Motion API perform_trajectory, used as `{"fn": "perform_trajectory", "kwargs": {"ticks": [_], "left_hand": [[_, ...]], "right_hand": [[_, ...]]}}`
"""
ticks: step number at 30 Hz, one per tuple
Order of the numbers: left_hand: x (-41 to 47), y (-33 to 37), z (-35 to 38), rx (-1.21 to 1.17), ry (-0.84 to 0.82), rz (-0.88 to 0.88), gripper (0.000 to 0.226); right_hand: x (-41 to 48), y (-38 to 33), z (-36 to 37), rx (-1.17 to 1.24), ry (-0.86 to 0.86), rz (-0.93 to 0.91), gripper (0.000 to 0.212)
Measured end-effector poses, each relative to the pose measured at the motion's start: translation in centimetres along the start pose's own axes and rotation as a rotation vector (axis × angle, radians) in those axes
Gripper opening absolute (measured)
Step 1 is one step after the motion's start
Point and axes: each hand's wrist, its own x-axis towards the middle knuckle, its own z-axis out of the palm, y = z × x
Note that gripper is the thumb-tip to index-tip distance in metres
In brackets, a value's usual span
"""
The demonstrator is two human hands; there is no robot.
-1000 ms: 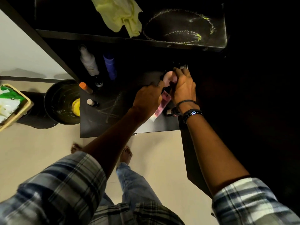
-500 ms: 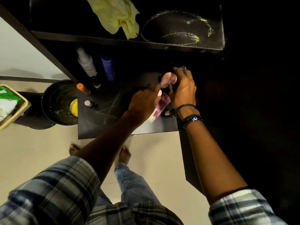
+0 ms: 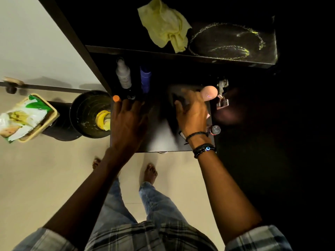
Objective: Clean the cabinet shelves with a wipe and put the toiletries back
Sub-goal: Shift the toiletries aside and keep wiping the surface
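The yellow wipe (image 3: 165, 24) lies crumpled on the upper shelf (image 3: 223, 40) at top centre of the frame, apart from both hands. Over the lower shelf (image 3: 163, 138) at centre, the left hand (image 3: 126, 124) is spread with fingers released, its fingertips just beside the orange-capped bottle (image 3: 116, 98). The right hand (image 3: 193, 115) is near the pink bottle (image 3: 210, 92), and motion blur makes it impossible to tell its grasp.

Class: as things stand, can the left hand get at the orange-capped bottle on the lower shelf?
Probably yes. The left hand hovers open right beside the orange-capped bottle, with its fingertips close to it and nothing visible between them.
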Motion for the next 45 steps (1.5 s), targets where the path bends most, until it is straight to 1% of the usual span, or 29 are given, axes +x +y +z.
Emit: {"fn": "perform_trajectory", "kwargs": {"ticks": [4,8,11,15,19,22,25,30,33,36,39,41,43,45], "left_hand": [[-0.9,-2.1,-0.7,-0.106,0.005,-0.087,0.051],[-0.9,-2.9,-0.7,-0.148,-0.042,-0.134,0.058],[-0.7,-3.0,-0.7,-0.183,-0.051,-0.121,0.054],[-0.4,-3.4,-0.4,-0.221,-0.084,-0.124,0.038],[-0.3,-3.5,-0.2,-0.223,-0.091,-0.133,0.027],[-0.4,-2.9,-0.4,-0.250,-0.062,-0.085,0.018],[-0.1,-1.3,-0.8,-0.295,-0.041,-0.059,0.026],[1.2,1.7,0.0,-0.367,-0.045,-0.053,0.023],[2.5,3.9,1.3,-0.398,-0.053,-0.001,0.023],[4.2,5.5,3.3,-0.347,-0.056,0.064,0.020],[5.9,6.6,5.2,-0.316,-0.074,0.148,0.027],[7.0,7.3,5.6,-0.308,-0.125,0.155,0.026],[7.7,8.2,5.6,-0.324,-0.135,0.182,0.029],[8.2,8.7,5.6,-0.343,-0.162,0.209,0.032]], "right_hand": [[-0.4,-2.2,2.5,0.016,-0.143,0.032,0.040],[0.3,-3.9,4.1,0.056,-0.200,0.068,0.055],[1.4,-5.0,4.7,0.079,-0.166,0.071,0.061],[2.9,-6.5,4.9,0.099,-0.140,0.077,0.067],[4.2,-7.8,4.8,0.084,-0.134,0.027,0.065],[4.9,-8.0,5.0,0.043,-0.137,-0.001,0.062],[5.5,-7.7,4.8,-0.041,-0.160,-0.017,0.054],[7.1,-5.1,1.2,-0.156,-0.138,0.008,0.042],[8.2,-2.7,-2.0,-0.343,-0.176,0.084,0.045],[8.9,-0.7,-4.7,-0.518,-0.199,0.124,0.050],[9.2,0.8,-6.3,-0.563,-0.195,0.119,0.043],[9.4,1.4,-6.6,-0.563,-0.200,0.120,0.037],[9.6,1.8,-6.8,-0.561,-0.206,0.118,0.032],[9.8,1.9,-6.8,-0.582,-0.235,0.117,0.032]]}}
